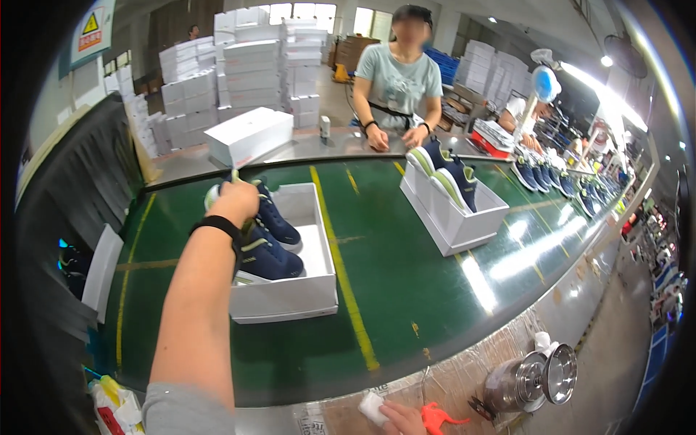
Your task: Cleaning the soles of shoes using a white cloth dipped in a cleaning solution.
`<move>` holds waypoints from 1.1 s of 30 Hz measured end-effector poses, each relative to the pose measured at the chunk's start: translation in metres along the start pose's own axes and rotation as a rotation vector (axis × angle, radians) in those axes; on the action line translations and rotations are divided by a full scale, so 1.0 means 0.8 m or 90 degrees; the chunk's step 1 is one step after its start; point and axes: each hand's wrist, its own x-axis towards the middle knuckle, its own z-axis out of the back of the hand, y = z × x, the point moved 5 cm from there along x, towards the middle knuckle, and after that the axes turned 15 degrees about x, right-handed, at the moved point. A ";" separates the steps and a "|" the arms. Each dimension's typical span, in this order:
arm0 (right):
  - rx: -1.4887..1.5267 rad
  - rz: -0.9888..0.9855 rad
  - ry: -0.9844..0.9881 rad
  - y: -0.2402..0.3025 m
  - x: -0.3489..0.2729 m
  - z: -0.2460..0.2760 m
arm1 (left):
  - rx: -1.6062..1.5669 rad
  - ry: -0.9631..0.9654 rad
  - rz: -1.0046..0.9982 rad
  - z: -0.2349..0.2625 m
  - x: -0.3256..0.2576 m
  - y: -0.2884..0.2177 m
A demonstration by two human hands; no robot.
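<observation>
On the green conveyor belt [384, 275], an open white shoebox [286, 301] holds a pair of navy sneakers [268, 254] with pale green linings. My left hand [235, 201] reaches over the box's far left part, its fingers closed at the heel end of the sneakers; the hand covers the exact grip. At the lower edge, my right hand [404, 419] is partly cut off by the picture, fingers closed against a white wad of cloth or tissue [373, 409]. Right beside it lies an orange-red plastic piece [439, 418], shaped like a trigger.
Farther right stands another open shoebox [464, 228] with navy sneakers on top. A closed white box [250, 136] rests on the far ledge, near a co-worker [399, 80]. A metal pot [515, 384] stands on the near ledge. Sneakers [540, 177] line the belt's far right.
</observation>
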 end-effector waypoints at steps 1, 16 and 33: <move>0.004 -0.011 0.001 0.001 0.004 0.002 | 0.007 -0.001 -0.008 0.004 0.003 0.002; 0.083 0.056 -0.093 0.022 -0.037 0.022 | 0.150 -0.452 0.163 0.103 -0.092 0.073; 0.478 -0.099 -0.322 0.028 -0.150 0.077 | -1.269 0.739 0.015 -0.135 -0.541 -0.131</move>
